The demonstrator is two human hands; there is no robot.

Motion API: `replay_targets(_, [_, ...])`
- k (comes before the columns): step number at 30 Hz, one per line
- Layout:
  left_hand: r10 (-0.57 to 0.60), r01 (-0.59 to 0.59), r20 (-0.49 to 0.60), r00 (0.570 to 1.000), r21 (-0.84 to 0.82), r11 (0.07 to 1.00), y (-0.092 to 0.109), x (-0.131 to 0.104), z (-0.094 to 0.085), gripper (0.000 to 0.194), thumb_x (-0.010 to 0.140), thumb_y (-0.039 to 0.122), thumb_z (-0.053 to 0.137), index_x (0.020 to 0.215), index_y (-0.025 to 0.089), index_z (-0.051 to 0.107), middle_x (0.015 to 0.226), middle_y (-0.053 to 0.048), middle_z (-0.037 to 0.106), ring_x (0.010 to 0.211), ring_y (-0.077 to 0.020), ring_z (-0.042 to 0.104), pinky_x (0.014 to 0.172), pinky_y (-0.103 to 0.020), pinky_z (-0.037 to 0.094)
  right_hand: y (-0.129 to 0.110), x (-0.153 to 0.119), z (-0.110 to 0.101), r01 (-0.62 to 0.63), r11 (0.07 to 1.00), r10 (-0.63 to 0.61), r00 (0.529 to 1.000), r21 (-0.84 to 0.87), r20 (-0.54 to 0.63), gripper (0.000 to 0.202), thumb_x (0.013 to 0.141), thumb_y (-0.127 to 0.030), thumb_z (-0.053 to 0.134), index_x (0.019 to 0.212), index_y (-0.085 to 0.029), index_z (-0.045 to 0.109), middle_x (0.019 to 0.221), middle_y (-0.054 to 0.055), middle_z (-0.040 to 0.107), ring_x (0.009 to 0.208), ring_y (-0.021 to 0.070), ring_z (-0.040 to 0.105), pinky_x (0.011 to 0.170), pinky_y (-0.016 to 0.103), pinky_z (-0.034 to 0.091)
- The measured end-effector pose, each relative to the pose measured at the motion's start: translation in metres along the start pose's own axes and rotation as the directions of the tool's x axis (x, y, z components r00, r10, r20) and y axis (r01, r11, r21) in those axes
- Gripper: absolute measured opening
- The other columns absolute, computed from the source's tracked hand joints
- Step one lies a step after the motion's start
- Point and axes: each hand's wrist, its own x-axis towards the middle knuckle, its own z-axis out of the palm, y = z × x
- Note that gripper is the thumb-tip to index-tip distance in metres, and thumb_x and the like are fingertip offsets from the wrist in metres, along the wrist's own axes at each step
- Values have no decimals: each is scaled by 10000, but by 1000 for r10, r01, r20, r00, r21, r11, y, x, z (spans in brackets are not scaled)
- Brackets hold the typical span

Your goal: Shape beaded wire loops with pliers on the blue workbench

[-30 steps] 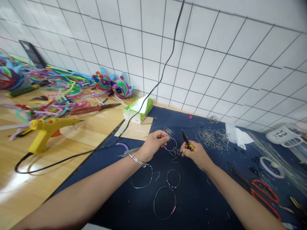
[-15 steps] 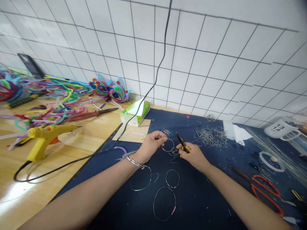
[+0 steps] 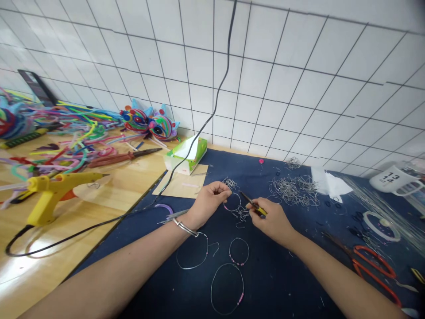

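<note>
Between its thumb and fingers, my left hand (image 3: 211, 198) pinches a small wire ring (image 3: 239, 201) with a pink bead near its lower left. My right hand (image 3: 272, 220) is wrapped round pliers (image 3: 255, 205) with yellow-and-black handles, their dark tip pointing up and left, close to the ring. Just beneath the ring lies a small heap of bent wire pieces (image 3: 241, 214). Nearer me on the dark cloth are a small beaded wire ring (image 3: 239, 239), a larger wire ring with pink beads (image 3: 227, 264) and an unclosed wire loop (image 3: 189, 268).
A tangled wire pile (image 3: 295, 191) sits to the right, with orange-handled scissors (image 3: 375, 261) and a white mug (image 3: 393, 178) beyond. On the left are a yellow glue gun (image 3: 49, 195), a tissue box (image 3: 186, 155) and colourful pipe cleaners (image 3: 89, 133). A black cable (image 3: 217, 99) hangs across.
The pliers have tilted from steep to flatter, their tip lower and nearer the ring. My right hand has shifted slightly right. My left hand keeps its pinch on the ring.
</note>
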Motion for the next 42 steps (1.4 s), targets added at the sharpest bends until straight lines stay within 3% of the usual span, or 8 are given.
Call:
replay_targets(4, [-12, 14, 62, 998, -22, 1000, 1, -3, 4, 120, 733, 275, 596, 754, 158, 580, 581, 25, 534, 515, -83, 462, 483, -194, 356, 0, -3, 2, 53, 997, -55, 997, -49, -49, 197, 761, -128, 452, 902, -204, 567, 823, 30, 606, 755, 153, 563, 713, 274, 439])
replay_targets(9, [-16, 17, 56, 998, -1, 1000, 2, -5, 6, 120, 737, 275, 591, 741, 156, 579, 585, 27, 536, 521, -85, 468, 494, -193, 369, 6, -6, 13, 150, 983, -158, 984, -102, -81, 212, 759, -95, 435, 914, -187, 546, 846, 51, 586, 804, 173, 544, 778, 303, 428])
replay_targets(14, [6, -5, -74, 997, 13, 1000, -1, -2, 2, 140, 736, 299, 596, 747, 159, 584, 583, 29, 540, 518, -81, 457, 493, -187, 343, 18, -3, 29, 86, 994, -90, 994, -74, -66, 204, 744, -99, 454, 892, -192, 560, 814, 46, 590, 768, 178, 552, 746, 307, 438])
replay_targets(19, [-8, 4, -176, 984, -26, 1000, -6, 4, -3, 189, 729, 343, 604, 766, 158, 590, 583, 23, 548, 499, -78, 441, 485, -188, 328, 22, 0, 31, 16, 999, -21, 993, -45, -116, 205, 751, -124, 453, 918, -186, 554, 861, 52, 607, 808, 177, 573, 754, 302, 447])
replay_targets(27, [-51, 50, -87, 995, -21, 999, -5, 3, -2, 179, 717, 334, 609, 767, 162, 595, 590, 14, 564, 521, -91, 485, 481, -193, 341, 24, 0, 25, -67, 998, 65, 982, -5, -178, 197, 744, -156, 459, 910, -198, 557, 866, 41, 630, 804, 177, 598, 749, 311, 456])
replay_targets(33, [-76, 77, 15, 997, -32, 997, -4, 1, 2, 154, 713, 304, 610, 741, 155, 580, 590, 19, 554, 514, -85, 483, 471, -187, 345, 10, -4, 14, -52, 997, 64, 973, 59, -224, 122, 769, -181, 473, 869, -211, 537, 819, 20, 610, 751, 145, 585, 737, 268, 452])
replay_targets(37, [-56, 56, -24, 998, -29, 998, -2, 1, 2, 160, 725, 312, 602, 757, 156, 582, 597, 20, 547, 525, -83, 481, 483, -187, 350, 5, -6, 13, 23, 998, -8, 970, 58, -242, 111, 777, -183, 474, 869, -210, 530, 812, 29, 574, 752, 150, 561, 746, 274, 444])
replay_targets(42, [-60, 58, -50, 997, -26, 998, -1, 0, 2, 193, 717, 340, 605, 768, 155, 591, 585, 16, 551, 513, -90, 479, 480, -193, 345, 10, -1, 21, 17, 999, -9, 975, 37, -224, 137, 783, -175, 452, 884, -204, 538, 799, 35, 573, 746, 160, 561, 726, 283, 446])
